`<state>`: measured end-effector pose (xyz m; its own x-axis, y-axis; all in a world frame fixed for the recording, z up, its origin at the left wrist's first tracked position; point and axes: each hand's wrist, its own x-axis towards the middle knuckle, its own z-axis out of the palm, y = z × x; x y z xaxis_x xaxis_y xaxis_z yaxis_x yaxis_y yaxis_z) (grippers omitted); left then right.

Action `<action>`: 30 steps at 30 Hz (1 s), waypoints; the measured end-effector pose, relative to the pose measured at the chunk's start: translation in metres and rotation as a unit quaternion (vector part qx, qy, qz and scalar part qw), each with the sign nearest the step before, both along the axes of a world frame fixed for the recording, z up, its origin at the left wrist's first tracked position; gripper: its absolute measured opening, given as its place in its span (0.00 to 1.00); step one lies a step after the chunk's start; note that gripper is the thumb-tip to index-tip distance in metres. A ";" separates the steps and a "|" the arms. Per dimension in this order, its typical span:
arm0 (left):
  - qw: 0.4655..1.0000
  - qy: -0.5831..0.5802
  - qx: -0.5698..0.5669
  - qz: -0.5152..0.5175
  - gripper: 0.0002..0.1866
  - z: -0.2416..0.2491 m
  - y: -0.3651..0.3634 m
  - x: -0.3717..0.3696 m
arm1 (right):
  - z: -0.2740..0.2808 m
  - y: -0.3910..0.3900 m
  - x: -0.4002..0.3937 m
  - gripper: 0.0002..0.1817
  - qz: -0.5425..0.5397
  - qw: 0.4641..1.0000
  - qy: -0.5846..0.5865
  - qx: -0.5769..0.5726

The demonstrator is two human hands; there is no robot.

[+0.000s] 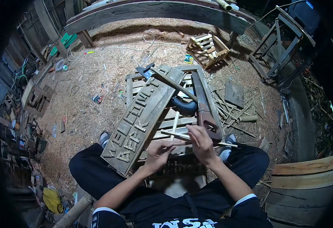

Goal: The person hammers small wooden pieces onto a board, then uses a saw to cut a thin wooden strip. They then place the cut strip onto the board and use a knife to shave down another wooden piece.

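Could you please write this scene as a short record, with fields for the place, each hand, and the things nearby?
place: outdoor workshop at night, ground covered in sawdust
posture: person seated, dark trousers
left hand: fingers curled near a thin wooden stick
right hand: raised over the same stick, grip unclear
in front: carved wooden sign with raised letters, leaning on a slatted pallet
on pallet: handsaw, hammer-like tool
further off: small wooden crate, long plank on supports

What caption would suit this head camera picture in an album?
Seated person's left hand and right hand work thin wooden sticks beside a carved sign board.
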<state>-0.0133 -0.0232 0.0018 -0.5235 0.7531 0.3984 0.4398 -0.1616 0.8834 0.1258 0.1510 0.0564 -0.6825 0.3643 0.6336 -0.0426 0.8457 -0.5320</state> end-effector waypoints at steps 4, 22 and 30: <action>0.985 -0.163 0.050 -0.014 0.05 0.012 0.006 0.007 | -0.006 -0.013 -0.003 0.27 0.050 0.998 -0.030 0.005; 0.997 -0.027 -0.016 0.076 0.11 0.012 0.009 -0.003 | -0.006 -0.019 -0.004 0.23 0.060 0.997 -0.040 0.009; 0.984 0.146 -0.019 0.101 0.10 0.020 0.007 -0.013 | -0.010 -0.015 -0.002 0.24 0.049 0.995 -0.087 0.021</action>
<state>-0.0267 -0.0160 0.0218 -0.5316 0.6622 0.5280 0.6956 -0.0144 0.7183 0.1239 0.1362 0.0466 -0.8137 0.2659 0.5169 -0.0371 0.8637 -0.5026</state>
